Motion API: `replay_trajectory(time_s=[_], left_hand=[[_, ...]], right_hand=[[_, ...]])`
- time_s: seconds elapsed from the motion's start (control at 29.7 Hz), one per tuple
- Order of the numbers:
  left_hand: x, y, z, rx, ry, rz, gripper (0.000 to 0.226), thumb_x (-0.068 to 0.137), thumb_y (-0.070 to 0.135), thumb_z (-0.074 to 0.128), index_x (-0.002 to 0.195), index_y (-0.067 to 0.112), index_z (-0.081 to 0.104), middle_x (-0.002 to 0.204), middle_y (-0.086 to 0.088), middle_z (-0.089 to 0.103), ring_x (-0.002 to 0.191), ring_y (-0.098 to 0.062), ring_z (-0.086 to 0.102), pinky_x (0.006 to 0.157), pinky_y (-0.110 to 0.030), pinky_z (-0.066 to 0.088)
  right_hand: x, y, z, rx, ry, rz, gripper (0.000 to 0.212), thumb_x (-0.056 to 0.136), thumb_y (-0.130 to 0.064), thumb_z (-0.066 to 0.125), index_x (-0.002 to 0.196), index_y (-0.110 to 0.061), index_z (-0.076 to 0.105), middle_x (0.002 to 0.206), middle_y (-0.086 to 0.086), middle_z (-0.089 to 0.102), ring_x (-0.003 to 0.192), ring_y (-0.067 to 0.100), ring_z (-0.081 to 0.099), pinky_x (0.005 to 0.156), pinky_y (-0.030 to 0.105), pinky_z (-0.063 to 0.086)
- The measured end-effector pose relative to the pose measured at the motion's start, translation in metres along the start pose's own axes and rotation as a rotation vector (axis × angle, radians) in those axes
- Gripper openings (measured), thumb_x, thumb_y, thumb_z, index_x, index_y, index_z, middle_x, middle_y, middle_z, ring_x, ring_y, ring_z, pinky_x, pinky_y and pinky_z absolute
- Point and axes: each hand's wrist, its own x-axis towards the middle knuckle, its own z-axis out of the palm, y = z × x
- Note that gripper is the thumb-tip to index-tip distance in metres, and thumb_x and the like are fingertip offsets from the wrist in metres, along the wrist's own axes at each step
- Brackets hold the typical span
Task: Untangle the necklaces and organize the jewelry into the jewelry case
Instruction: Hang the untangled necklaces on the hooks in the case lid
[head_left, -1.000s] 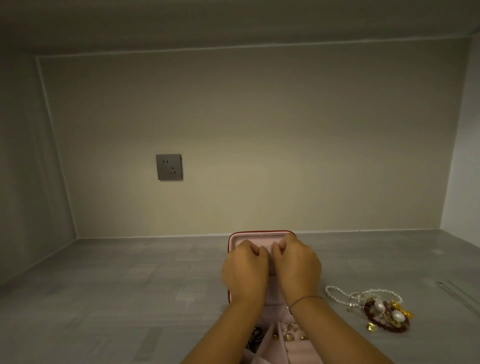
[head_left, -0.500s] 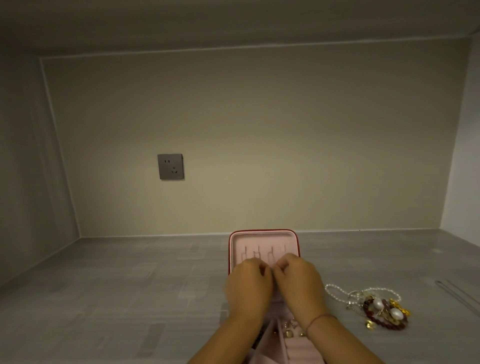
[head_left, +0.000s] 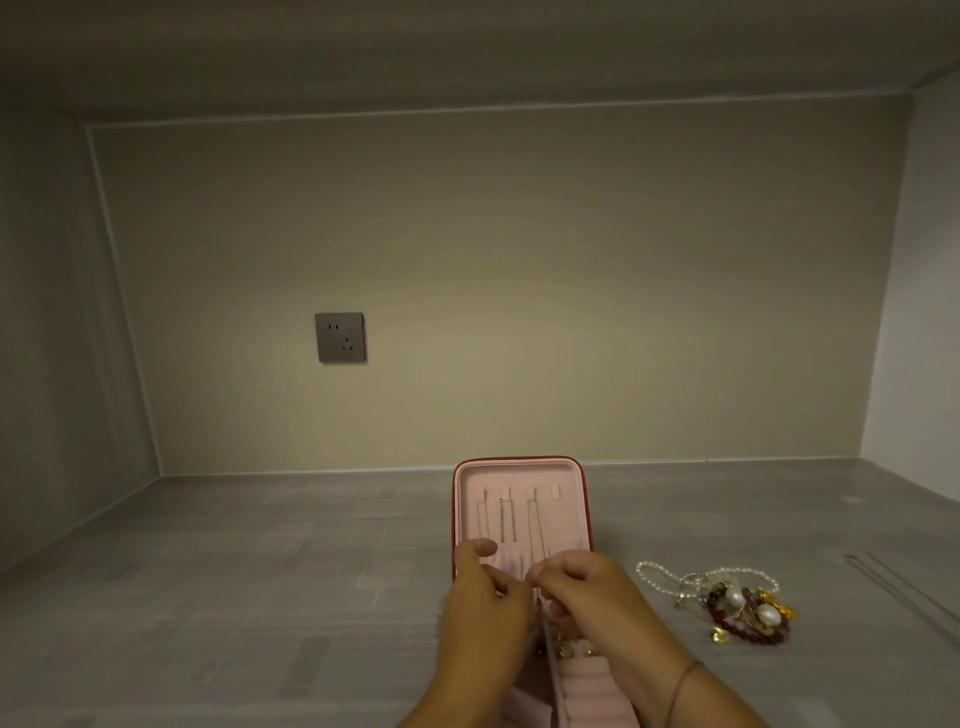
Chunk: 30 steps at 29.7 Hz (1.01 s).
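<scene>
The pink jewelry case (head_left: 519, 465) lies open in front of me, its lid flat on the grey counter. Two thin chains (head_left: 503, 514) hang from the hooks in the lid. My right hand (head_left: 587, 592) is at the lid's lower pocket, fingertips pinched together just below one chain. My left hand (head_left: 483, 613) is beside it with curled fingers and the thumb stretched out; what it holds is too small to tell. The case's base (head_left: 587, 680), with ring rolls and small gold pieces, is partly hidden under my wrists. A tangled jewelry pile (head_left: 743, 608) lies to the right.
The pile holds a pearl strand (head_left: 654, 571), dark red beads and gold charms. A thin silvery line (head_left: 893, 587) runs across the counter at far right. A grey wall outlet (head_left: 340, 338) sits on the back wall. Side walls close the counter in left and right.
Both hands have slid from the hooks at the top of the lid down to its lower pocket, uncovering the chains hanging in the lid. The left thumb has spread away from the fingers.
</scene>
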Motion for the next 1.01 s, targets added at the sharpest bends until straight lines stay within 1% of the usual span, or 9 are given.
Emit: replay_trajectory(time_s=[0.07,0.17,0.27,0.37,0.54,0.71,0.88,0.94,1.01], left_hand=[[0.002,-0.002,0.002,0.044,-0.172,-0.017,0.031,0.079,0.008,0.063,0.106,0.021,0.054,0.087,0.001,0.064,0.079,-0.012,0.062,0.073,-0.026,0.053],[-0.001,-0.005,0.004,0.049,-0.402,0.026,0.015,0.070,0.011,0.075,0.076,0.024,0.072,0.073,0.007,0.068,0.066,-0.005,0.061,0.065,-0.020,0.050],[-0.001,-0.005,0.003,0.018,-0.274,0.094,0.027,0.082,0.007,0.070,0.063,0.027,0.073,0.070,0.009,0.070,0.059,0.002,0.061,0.063,-0.014,0.048],[0.003,0.008,-0.006,-0.095,-0.168,0.167,0.024,0.086,0.005,0.065,0.070,0.022,0.072,0.067,0.009,0.070,0.064,0.003,0.062,0.065,-0.013,0.048],[0.018,0.030,-0.019,-0.222,-0.173,0.165,0.018,0.086,0.001,0.064,0.080,0.016,0.073,0.065,0.000,0.071,0.058,-0.006,0.061,0.060,-0.017,0.051],[0.029,0.036,-0.020,-0.286,-0.191,0.133,0.018,0.085,-0.001,0.064,0.079,0.014,0.073,0.061,0.000,0.069,0.057,-0.008,0.063,0.056,-0.017,0.050],[0.029,0.037,-0.020,-0.284,-0.237,0.144,0.015,0.084,-0.002,0.065,0.081,0.010,0.072,0.063,-0.003,0.069,0.056,-0.009,0.063,0.054,-0.018,0.050],[0.028,0.033,-0.019,-0.231,-0.249,0.164,0.014,0.084,-0.002,0.066,0.080,0.010,0.072,0.064,-0.002,0.070,0.058,-0.008,0.064,0.057,-0.017,0.051],[0.028,0.028,-0.018,-0.195,-0.275,0.193,0.015,0.082,-0.001,0.068,0.079,0.013,0.074,0.067,0.000,0.072,0.063,-0.008,0.067,0.061,-0.018,0.052]], right_hand=[[-0.004,-0.005,-0.003,-0.044,0.013,-0.062,0.016,0.085,-0.007,0.061,0.072,-0.007,0.070,0.056,-0.006,0.062,0.056,0.006,0.055,0.047,0.011,0.042],[-0.008,-0.014,-0.011,-0.058,0.012,-0.125,0.012,0.083,-0.011,0.063,0.073,-0.009,0.069,0.064,0.001,0.061,0.065,0.011,0.057,0.056,0.017,0.047],[-0.008,-0.020,-0.020,-0.065,-0.016,-0.164,0.015,0.084,-0.016,0.064,0.069,-0.014,0.066,0.061,-0.007,0.060,0.067,0.006,0.057,0.059,0.017,0.045],[-0.006,-0.015,-0.026,-0.017,-0.077,-0.132,0.012,0.086,-0.017,0.063,0.075,-0.014,0.069,0.059,-0.009,0.060,0.063,0.006,0.053,0.058,0.017,0.042],[-0.001,0.001,-0.024,0.106,-0.162,-0.094,0.014,0.089,-0.006,0.058,0.092,-0.013,0.069,0.074,0.001,0.062,0.066,0.010,0.052,0.059,0.021,0.043],[0.005,0.001,-0.020,0.077,-0.106,-0.131,0.034,0.080,0.003,0.065,0.107,-0.016,0.056,0.083,0.004,0.059,0.064,0.009,0.052,0.052,0.016,0.042],[0.007,0.003,-0.018,0.017,-0.078,-0.158,0.064,0.078,-0.007,0.074,0.126,-0.030,0.040,0.101,0.006,0.057,0.087,0.013,0.057,0.058,0.015,0.047],[0.005,0.004,-0.018,-0.007,-0.093,-0.184,0.059,0.077,-0.008,0.075,0.124,-0.030,0.047,0.105,0.008,0.057,0.087,0.013,0.057,0.060,0.015,0.048],[0.003,0.005,-0.018,-0.011,-0.111,-0.223,0.046,0.077,-0.005,0.074,0.117,-0.023,0.059,0.095,0.006,0.063,0.074,0.008,0.057,0.059,0.015,0.047]])
